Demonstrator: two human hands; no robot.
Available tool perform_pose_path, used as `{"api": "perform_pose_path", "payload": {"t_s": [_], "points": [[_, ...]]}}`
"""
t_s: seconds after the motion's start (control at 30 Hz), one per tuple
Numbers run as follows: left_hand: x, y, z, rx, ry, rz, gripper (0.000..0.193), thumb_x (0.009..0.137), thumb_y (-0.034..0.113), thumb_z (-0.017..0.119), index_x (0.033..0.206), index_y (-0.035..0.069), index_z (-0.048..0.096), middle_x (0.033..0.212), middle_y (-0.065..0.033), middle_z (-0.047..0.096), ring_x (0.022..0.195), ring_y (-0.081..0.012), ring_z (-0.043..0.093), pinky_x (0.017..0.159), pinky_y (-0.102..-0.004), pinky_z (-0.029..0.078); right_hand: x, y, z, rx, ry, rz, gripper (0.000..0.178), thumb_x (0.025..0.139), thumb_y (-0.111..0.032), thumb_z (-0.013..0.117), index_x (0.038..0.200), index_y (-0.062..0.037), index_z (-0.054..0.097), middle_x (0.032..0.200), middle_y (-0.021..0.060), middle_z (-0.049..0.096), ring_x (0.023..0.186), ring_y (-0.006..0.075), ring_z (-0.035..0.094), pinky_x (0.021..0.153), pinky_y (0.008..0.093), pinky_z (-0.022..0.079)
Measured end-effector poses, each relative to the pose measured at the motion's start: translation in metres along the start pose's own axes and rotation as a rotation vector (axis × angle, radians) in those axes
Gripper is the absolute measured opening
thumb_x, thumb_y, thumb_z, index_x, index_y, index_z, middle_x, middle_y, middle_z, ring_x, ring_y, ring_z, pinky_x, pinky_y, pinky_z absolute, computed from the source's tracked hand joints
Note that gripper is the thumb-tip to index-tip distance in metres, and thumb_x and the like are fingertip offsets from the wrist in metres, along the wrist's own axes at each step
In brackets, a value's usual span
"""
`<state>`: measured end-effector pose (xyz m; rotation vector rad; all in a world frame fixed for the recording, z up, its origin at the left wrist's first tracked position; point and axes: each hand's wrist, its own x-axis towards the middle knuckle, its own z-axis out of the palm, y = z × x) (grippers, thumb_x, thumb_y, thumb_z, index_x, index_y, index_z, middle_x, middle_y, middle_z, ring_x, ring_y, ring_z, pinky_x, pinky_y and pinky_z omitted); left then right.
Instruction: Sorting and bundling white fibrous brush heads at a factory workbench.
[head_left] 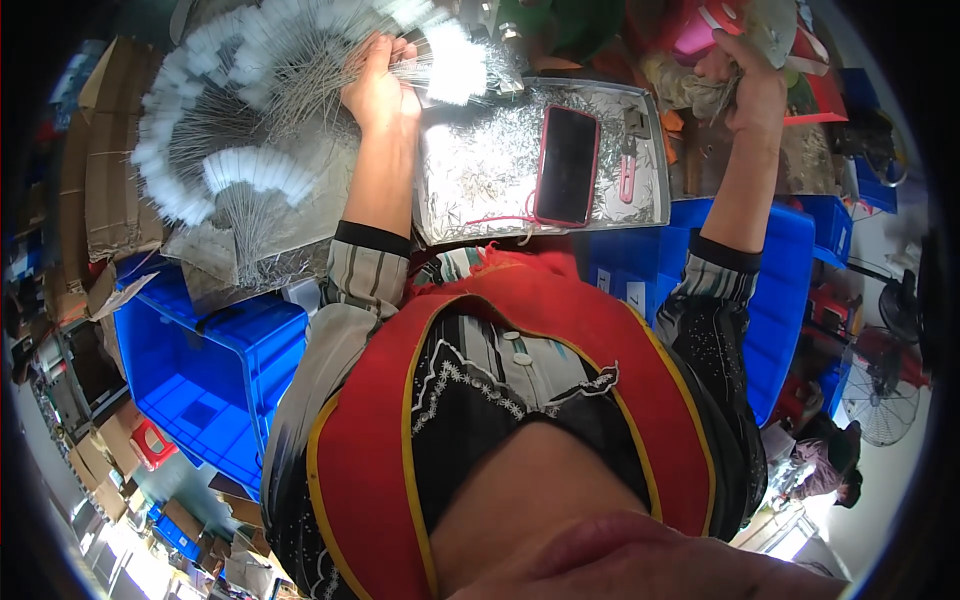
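My left hand [385, 85], fingers curled, holds a bunch of thin wire-stemmed brushes [455, 65] with white bristle tips at the upper middle. More of these brushes [185, 130] lie fanned out in heaps on the left of the table, with a smaller fan [258, 172] nearer to me. My right hand [750, 85] is at the upper right, its fingers bent inward beside a pink object [697, 38] and a pale, crumpled bundle [690, 88]. What is between those fingers, if anything, is hidden.
A shallow white tray [470, 215] with wire scraps holds a phone [567, 165] in a pink case and a pink utility knife [628, 170]. Blue bins [190, 365] stand below the table on both sides. A cardboard box [120, 150] is at far left, fans [880, 385] at far right.
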<state>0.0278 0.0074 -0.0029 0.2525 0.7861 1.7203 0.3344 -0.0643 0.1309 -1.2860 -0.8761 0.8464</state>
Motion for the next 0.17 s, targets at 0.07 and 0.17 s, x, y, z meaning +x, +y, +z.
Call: {"api": "perform_pose_path", "payload": {"t_s": [0.07,0.17], "points": [[-0.002,0.001,0.001,0.008,0.003,0.01,0.013,0.077,-0.003,0.053,0.09,-0.006,0.05,0.084,-0.0152,0.055,0.071,-0.0241,0.056,0.062,-0.0358,0.051,-0.008,0.011,0.007,0.022,0.029,-0.139,0.015,0.069,-0.003,0.056,0.057,0.0008,0.049,0.049,0.0081,0.045,0.044,0.0186,0.045,0.05,0.0308,0.041],[0.0,-0.001,0.001,0.059,-0.015,0.037,0.014,0.078,-0.002,0.054,0.09,-0.006,0.05,0.083,-0.0156,0.055,0.072,-0.025,0.057,0.063,-0.0353,0.052,-0.017,0.03,0.017,0.096,0.036,-0.435,0.011,0.07,-0.002,0.056,0.077,0.004,0.051,0.048,0.0078,0.044,0.041,0.0172,0.044,0.049,0.032,0.044]]}}
